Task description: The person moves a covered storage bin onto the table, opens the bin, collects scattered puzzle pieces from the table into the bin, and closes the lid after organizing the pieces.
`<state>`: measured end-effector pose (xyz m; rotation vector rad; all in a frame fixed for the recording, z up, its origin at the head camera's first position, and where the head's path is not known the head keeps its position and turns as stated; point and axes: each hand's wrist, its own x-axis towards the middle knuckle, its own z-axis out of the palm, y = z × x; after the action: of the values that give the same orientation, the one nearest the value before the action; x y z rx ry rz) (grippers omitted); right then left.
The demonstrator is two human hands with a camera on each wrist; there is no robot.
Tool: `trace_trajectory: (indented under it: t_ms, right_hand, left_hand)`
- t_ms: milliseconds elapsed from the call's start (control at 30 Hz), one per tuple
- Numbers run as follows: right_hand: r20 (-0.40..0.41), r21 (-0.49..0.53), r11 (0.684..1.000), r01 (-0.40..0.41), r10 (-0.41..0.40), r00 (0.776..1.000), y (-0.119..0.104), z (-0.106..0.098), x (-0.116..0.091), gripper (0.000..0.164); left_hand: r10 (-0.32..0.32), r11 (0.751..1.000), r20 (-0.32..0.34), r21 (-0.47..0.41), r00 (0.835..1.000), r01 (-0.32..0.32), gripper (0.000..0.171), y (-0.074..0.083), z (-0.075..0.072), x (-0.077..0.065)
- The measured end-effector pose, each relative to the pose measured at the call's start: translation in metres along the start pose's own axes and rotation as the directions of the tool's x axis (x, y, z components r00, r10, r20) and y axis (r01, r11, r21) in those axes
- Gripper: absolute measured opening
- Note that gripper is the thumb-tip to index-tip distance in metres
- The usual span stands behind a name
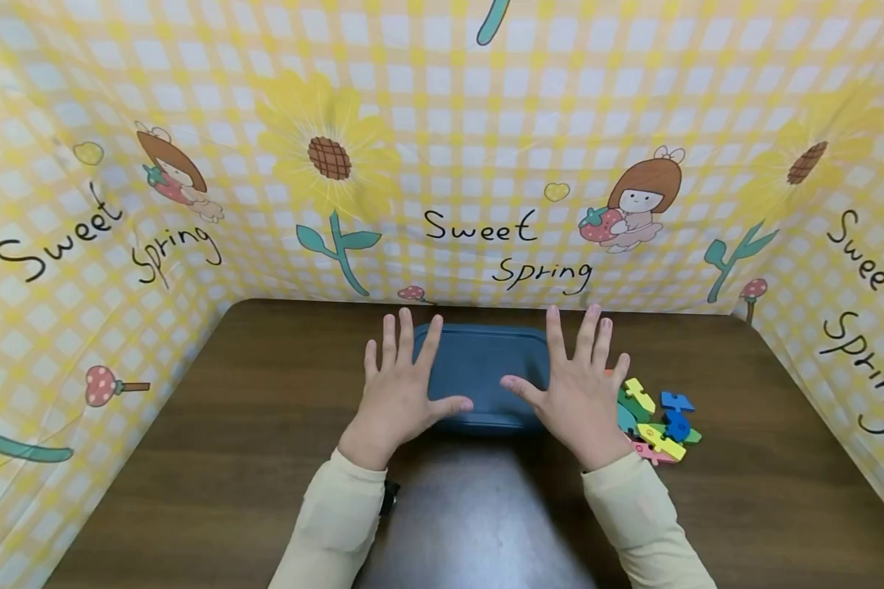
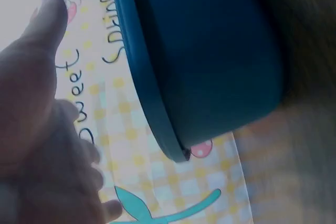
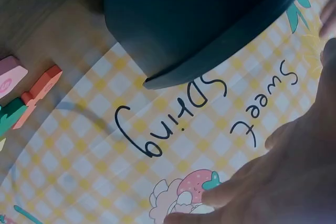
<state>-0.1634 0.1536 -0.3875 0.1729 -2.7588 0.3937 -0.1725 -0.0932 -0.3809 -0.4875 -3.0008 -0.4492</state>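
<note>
A dark blue lidded box (image 1: 486, 376) stands at the middle of the table's far side. My left hand (image 1: 398, 393), fingers straight and spread, hovers over its left end, holding nothing. Over its right end my right hand (image 1: 584, 401) is spread the same way, also bare. Both wrist views show the box's side and lid rim, with the left hand (image 2: 31, 108) and the right hand (image 3: 278, 171) apart from it. Just right of the right hand lies a loose pile of colourful puzzle pieces (image 1: 661, 442), partly hidden behind that hand.
The brown wooden table (image 1: 265, 458) is enclosed at the back and both sides by a yellow checked cloth (image 1: 457, 123) printed with flowers and lettering. Blue, yellow, green and pink pieces lie close to the box's right side, with an orange piece (image 3: 39, 95) among them.
</note>
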Motion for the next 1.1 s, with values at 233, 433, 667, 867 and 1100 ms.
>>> trace_trajectory:
  t_ms: [233, 433, 667, 867, 1100]
  right_hand:
    - [0.216, 0.09, 0.996, -0.003, -0.016, 0.976, 0.011, -0.007, 0.003, 0.108]
    - [0.469, 0.188, 0.982, -0.036, -0.058, 0.882, 0.023, -0.009, 0.002, 0.11]
    - [0.591, 0.216, 0.97, -0.112, -0.039, 0.806, 0.028, -0.007, 0.005, 0.117]
    - [0.594, 0.238, 0.964, -0.114, -0.052, 0.803, 0.029, -0.004, 0.004, 0.123]
    - [0.587, 0.242, 0.962, -0.129, -0.039, 0.808, 0.03, 0.002, 0.007, 0.122]
  left_hand:
    - [-0.074, 0.993, 0.201, -0.079, 0.977, 0.091, 0.129, -0.012, 0.001, 0.0]
    - [-0.113, 0.975, 0.318, -0.147, 0.941, 0.167, 0.131, -0.02, 0.002, 0.0]
    - [-0.144, 0.957, 0.361, -0.187, 0.922, 0.223, 0.131, -0.022, -0.003, 0.001]
    - [-0.149, 0.961, 0.367, -0.163, 0.918, 0.221, 0.128, -0.023, -0.002, 0.0]
    - [-0.149, 0.956, 0.374, -0.182, 0.915, 0.23, 0.128, -0.024, -0.001, 0.002]
